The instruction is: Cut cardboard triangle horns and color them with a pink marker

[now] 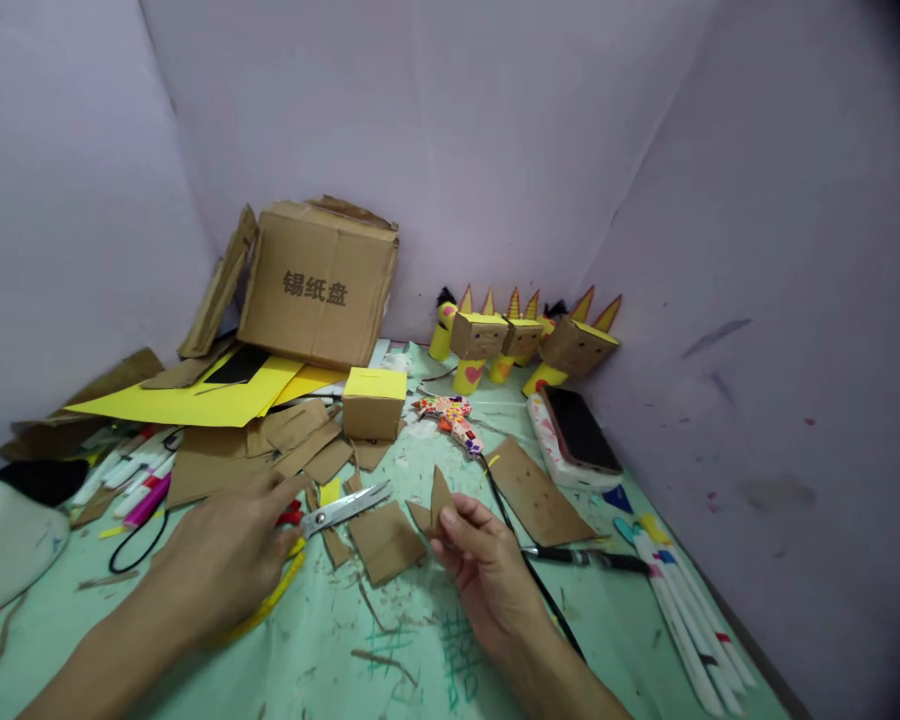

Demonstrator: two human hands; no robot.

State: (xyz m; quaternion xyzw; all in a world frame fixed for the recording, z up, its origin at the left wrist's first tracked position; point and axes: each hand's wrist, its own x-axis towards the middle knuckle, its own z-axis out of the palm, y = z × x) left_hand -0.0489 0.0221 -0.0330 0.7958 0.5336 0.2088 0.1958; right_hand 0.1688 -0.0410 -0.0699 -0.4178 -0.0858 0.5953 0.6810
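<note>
My left hand [229,550] is closed around the handle end of a pair of scissors [345,506], whose metal blades point right, slightly apart. A bit of red handle shows by the fingers, and a curved yellow part [281,592] shows below the hand. Between the thumb and fingers of my right hand [484,560] is a small pointed cardboard piece [440,492], held upright. A second pointed bit [418,515] shows just left of it; whether it is held too I cannot tell. A squarish cardboard piece [387,543] lies between the hands.
Cardboard scraps [217,465], yellow sheets [195,395] and a large cardboard box [319,285] occupy the left and back. A yellow-topped small box [375,405] stands mid-table beside a patterned glue gun [456,420]. Cardboard-headed figures [480,340], a phone [581,428] and markers [682,610] are at right.
</note>
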